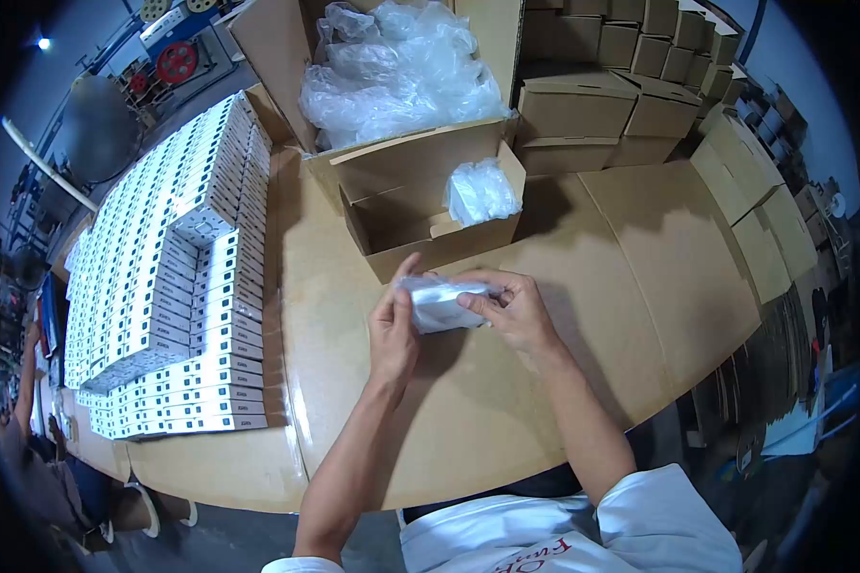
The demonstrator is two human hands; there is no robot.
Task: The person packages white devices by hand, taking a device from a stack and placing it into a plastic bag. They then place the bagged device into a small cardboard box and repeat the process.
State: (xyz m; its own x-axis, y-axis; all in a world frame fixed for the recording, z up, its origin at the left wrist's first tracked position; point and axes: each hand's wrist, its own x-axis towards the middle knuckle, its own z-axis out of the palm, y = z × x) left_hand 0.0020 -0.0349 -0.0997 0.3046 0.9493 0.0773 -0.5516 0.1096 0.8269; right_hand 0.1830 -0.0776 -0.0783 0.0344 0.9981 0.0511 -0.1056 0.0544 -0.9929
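Note:
Between my two hands, above the cardboard-covered table, is a small white box in clear plastic wrap (441, 304). My left hand (394, 323) grips its left end, with the index finger raised above it. On the right end, my right hand (516, 310) pinches the plastic between thumb and fingers. Just beyond my hands stands an open cardboard box (430, 250). At the right inside it sits a plastic-wrapped packet (484, 194); the left part shows bare cardboard.
Stacked white labelled boxes (177, 286) fill the table's left side. A large carton behind holds crumpled clear plastic bags (401, 72). Closed cardboard boxes (578, 110) are piled at the back right. Another person's arm (27, 377) shows at far left.

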